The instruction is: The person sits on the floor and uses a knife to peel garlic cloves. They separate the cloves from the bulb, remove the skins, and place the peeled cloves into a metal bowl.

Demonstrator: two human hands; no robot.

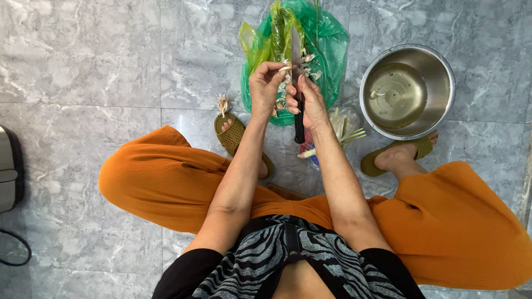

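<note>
Evidently peeling: left hand (267, 83) is pinching a garlic clove (285, 68), right hand (308, 99) is gripping a knife (297, 83) over the green bag (330, 50), upper centre.

Head-worn camera, looking steeply down over the wearer's own body to the floor.

The single view faces almost straight down from head height: the striped shirt fills the bottom edge, both forearms run up the middle, and the grey marble-patterned tiled floor (83, 72) spreads to every edge. The round stainless steel bowl (407, 91) and the green plastic bag (327, 50) lie at the top, farthest from the lens. No second view overlaps it.
</note>
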